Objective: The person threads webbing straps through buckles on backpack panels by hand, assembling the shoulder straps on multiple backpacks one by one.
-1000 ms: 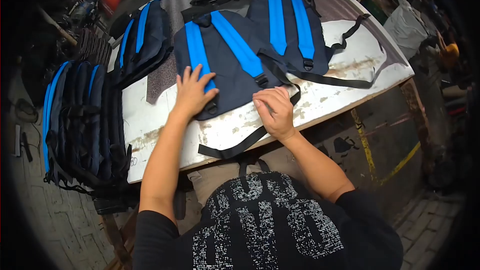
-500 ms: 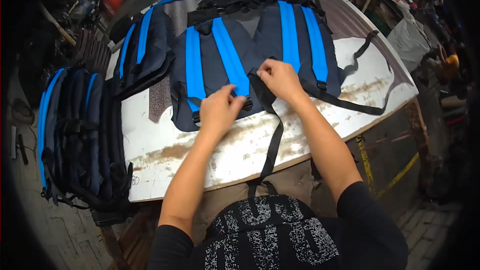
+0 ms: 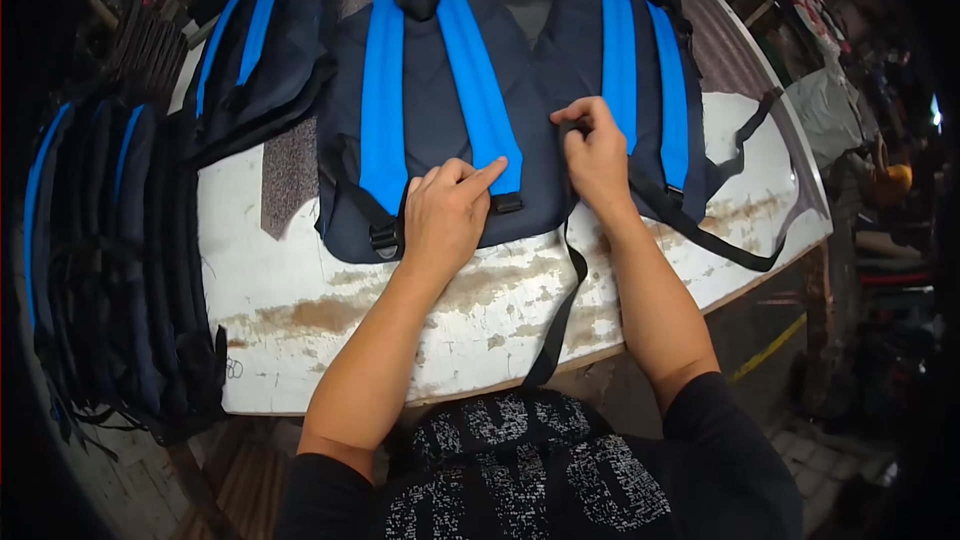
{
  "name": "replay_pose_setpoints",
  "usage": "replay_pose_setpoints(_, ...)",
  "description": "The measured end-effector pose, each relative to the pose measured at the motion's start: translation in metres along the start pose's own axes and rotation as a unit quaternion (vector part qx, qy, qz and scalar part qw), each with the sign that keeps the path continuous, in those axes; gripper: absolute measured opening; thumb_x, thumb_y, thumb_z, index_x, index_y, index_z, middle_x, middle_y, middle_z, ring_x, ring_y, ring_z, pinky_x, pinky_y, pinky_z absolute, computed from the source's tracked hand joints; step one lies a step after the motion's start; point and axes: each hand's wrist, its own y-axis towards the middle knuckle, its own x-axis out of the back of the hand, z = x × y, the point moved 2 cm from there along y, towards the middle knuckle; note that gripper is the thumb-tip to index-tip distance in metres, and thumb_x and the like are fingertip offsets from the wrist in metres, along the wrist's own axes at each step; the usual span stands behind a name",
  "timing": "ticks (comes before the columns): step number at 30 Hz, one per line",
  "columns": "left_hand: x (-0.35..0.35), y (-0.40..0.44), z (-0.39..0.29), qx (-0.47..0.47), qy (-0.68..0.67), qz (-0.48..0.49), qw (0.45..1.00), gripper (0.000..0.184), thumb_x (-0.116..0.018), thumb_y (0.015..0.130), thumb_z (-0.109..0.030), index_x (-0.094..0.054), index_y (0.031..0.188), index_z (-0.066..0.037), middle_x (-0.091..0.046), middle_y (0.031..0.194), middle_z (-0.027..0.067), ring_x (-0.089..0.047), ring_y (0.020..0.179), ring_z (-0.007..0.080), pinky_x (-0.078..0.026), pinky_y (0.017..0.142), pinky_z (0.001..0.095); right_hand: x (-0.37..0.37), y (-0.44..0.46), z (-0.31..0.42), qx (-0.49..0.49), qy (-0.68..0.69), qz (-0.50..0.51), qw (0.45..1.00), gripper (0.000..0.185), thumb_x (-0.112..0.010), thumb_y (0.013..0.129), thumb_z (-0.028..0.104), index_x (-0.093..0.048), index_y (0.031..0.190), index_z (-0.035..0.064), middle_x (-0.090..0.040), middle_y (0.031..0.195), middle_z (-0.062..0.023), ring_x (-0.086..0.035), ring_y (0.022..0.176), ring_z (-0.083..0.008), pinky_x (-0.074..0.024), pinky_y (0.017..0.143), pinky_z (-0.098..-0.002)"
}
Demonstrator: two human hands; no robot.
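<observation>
A dark navy backpack (image 3: 430,100) with two bright blue shoulder straps (image 3: 478,90) lies straps-up before me. My left hand (image 3: 443,218) rests on its lower part, fingers stretched out and the index fingertip touching the lower end of the right-hand blue strap. Black buckles (image 3: 385,238) sit at the strap ends. With thumb and fingers pinched together, my right hand (image 3: 598,155) grips black webbing at the backpack's right side. From below that hand a black webbing strap (image 3: 560,315) hangs over the front table edge.
A second blue-strapped backpack (image 3: 650,90) lies to the right, its loose webbing (image 3: 740,258) trailing on the worn white table (image 3: 300,370). Another backpack (image 3: 265,50) is at the upper left. Several more stand stacked (image 3: 120,260) beside the table's left edge.
My view has shifted closer to the backpacks. My right hand has moved slightly right with the webbing, and my left index finger now extends onto the blue strap.
</observation>
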Motion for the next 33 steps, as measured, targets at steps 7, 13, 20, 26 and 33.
replay_pose_setpoints(7,-0.005,-0.002,0.004,0.010,0.012,-0.001,1.000,0.034,-0.067,0.088,-0.006,-0.076,0.117,-0.022,-0.063,0.089,0.0024,-0.061,0.087,0.0220,-0.041,0.077,0.0361,0.073,0.031,0.003,-0.131,0.271,-0.140,0.943,0.024,-0.045,0.094,0.001,-0.060,0.113,-0.0006,-0.072,0.099,-0.0175,-0.067,0.084,-0.0225,-0.0547,0.081,-0.0362)
replay_pose_setpoints(13,-0.005,-0.001,0.002,0.021,0.010,0.004,1.000,0.031,-0.067,0.089,-0.010,-0.077,0.115,-0.022,-0.062,0.087,0.0023,-0.060,0.086,0.0219,-0.041,0.077,0.0361,0.259,0.064,-0.004,-0.075,0.267,-0.251,0.927,0.035,-0.041,0.098,0.010,-0.055,0.127,-0.0041,-0.070,0.111,-0.0234,-0.067,0.102,-0.0329,-0.0535,0.091,-0.0423)
replay_pose_setpoints(20,-0.002,-0.001,0.002,0.032,-0.006,0.022,0.999,0.033,-0.073,0.085,-0.014,-0.076,0.117,-0.023,-0.061,0.088,0.0033,-0.061,0.087,0.0232,-0.042,0.079,0.0381,0.462,0.053,0.013,-0.022,0.171,-0.330,0.928,0.037,-0.032,0.103,0.011,-0.053,0.130,-0.0037,-0.063,0.128,-0.0260,-0.063,0.114,-0.0376,-0.0520,0.100,-0.0465)
replay_pose_setpoints(26,0.002,-0.001,-0.003,0.035,-0.003,0.029,0.999,0.034,-0.074,0.084,-0.016,-0.076,0.117,-0.023,-0.060,0.087,0.0035,-0.061,0.089,0.0227,-0.041,0.080,0.0375,0.540,0.054,0.051,-0.022,0.202,-0.349,0.915,0.044,-0.038,0.110,0.027,-0.047,0.136,-0.0068,-0.054,0.140,-0.0246,-0.056,0.125,-0.0353,-0.0453,0.110,-0.0474)
replay_pose_setpoints(33,0.004,0.010,-0.003,0.103,-0.087,0.015,0.991,0.020,-0.073,0.087,-0.018,-0.077,0.106,-0.012,-0.062,0.082,0.0067,-0.060,0.075,0.0240,-0.042,0.066,0.0362,0.396,0.114,0.129,0.106,0.228,-0.126,0.960,0.054,-0.035,0.107,0.042,-0.060,0.114,-0.0057,-0.056,0.082,-0.0067,-0.054,0.075,-0.0181,-0.0465,0.071,-0.0327)
